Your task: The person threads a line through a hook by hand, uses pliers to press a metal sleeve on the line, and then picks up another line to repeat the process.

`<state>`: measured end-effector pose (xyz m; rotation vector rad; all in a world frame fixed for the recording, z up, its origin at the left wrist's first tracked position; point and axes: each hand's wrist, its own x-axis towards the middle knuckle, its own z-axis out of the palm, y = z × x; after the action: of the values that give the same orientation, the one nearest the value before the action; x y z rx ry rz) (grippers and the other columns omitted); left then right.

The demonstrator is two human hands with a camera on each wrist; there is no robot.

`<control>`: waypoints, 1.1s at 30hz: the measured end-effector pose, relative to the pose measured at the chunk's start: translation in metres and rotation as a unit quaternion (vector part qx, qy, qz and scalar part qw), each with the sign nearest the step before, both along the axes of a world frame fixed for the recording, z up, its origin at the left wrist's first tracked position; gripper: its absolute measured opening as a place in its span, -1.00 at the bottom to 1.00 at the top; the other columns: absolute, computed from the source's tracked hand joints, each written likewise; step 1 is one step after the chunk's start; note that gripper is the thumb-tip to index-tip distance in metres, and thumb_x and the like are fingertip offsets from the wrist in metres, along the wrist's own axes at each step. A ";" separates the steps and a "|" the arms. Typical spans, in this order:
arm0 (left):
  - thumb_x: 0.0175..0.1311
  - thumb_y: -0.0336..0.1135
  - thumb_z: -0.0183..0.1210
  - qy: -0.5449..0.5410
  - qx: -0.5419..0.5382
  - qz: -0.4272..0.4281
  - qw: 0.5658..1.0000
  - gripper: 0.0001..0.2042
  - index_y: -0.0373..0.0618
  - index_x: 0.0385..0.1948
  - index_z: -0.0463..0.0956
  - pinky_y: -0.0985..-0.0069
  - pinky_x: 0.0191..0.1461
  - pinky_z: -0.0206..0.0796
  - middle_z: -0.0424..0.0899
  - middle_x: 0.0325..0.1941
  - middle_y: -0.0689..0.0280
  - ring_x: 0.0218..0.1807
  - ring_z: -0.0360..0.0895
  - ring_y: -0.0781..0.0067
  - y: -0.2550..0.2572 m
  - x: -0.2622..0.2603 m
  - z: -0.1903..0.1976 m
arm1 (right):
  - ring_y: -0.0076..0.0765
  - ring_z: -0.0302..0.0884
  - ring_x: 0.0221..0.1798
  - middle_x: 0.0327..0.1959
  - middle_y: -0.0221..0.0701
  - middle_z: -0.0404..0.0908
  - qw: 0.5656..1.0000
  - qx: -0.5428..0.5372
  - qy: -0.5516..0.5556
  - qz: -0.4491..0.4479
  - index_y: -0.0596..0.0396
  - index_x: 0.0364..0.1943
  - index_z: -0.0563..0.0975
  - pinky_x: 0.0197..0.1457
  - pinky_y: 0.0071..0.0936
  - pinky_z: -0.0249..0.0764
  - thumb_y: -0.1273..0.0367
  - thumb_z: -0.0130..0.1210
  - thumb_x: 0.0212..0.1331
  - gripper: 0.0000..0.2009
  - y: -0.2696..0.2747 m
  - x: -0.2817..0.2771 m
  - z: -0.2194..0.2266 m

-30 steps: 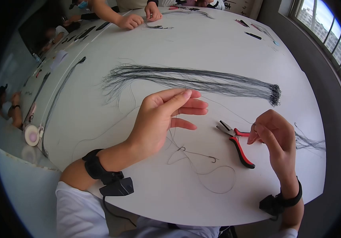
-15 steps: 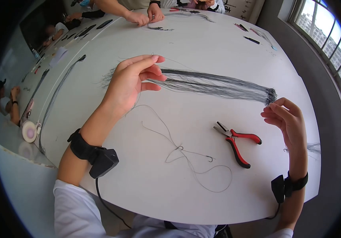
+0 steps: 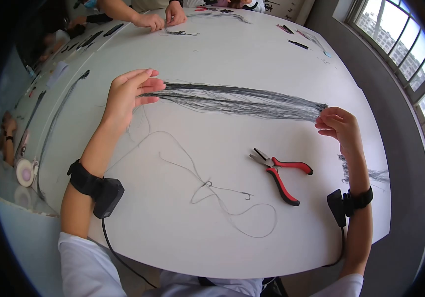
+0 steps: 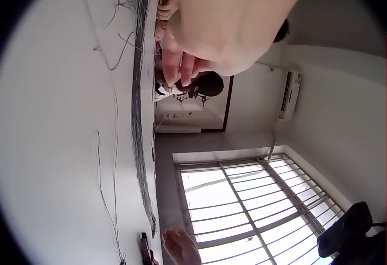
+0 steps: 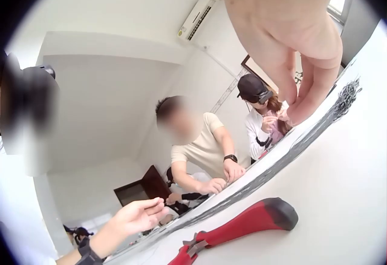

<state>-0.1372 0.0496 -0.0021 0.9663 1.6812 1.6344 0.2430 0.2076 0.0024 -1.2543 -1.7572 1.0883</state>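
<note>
My left hand (image 3: 129, 96) pinches a thin fishing line between thumb and forefinger, its other fingers held loosely apart. It is over the left end of a long bundle of dark fishing lines (image 3: 237, 94). Thumb and fingertips of my right hand (image 3: 341, 129) come together at the bundle's right end, where many small hooks are clumped (image 5: 347, 98), and pinch the same line's other end; what sits inside the fingertips is hidden. Red-and-black pliers (image 3: 284, 188) lie spread on the table below. A loose fish hook (image 3: 247, 196) with tangled line lies left of them.
A second hooked bundle (image 3: 378, 174) lies beyond my right forearm. More line bundles (image 3: 56, 126) and a white spool (image 3: 25, 172) are along the left. A black-handled tool (image 3: 297, 44) lies at the far right. Across the table another person's hands (image 3: 150, 21) work at a bundle.
My hands have spread apart, the left moving left and away, the right moving up to the bundle's hooked end. The line between them now lies along the bundle. The pliers stay put.
</note>
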 end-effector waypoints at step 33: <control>0.25 -0.28 0.04 0.082 0.014 -0.119 0.989 -0.77 -0.28 -0.33 0.58 0.64 -0.37 0.37 0.60 -0.54 0.28 -0.44 0.55 0.54 -0.028 0.038 0.066 | -0.20 0.52 -0.30 -0.35 -0.38 0.52 0.909 0.231 -0.295 0.183 -0.02 -0.44 0.57 -0.24 -0.34 0.41 0.39 0.14 -0.01 -0.95 0.002 -0.060 -0.015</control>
<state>-0.0996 0.0213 0.0642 1.2926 1.5800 1.4568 0.1832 0.2100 -0.0126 -1.0272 -2.6000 0.4218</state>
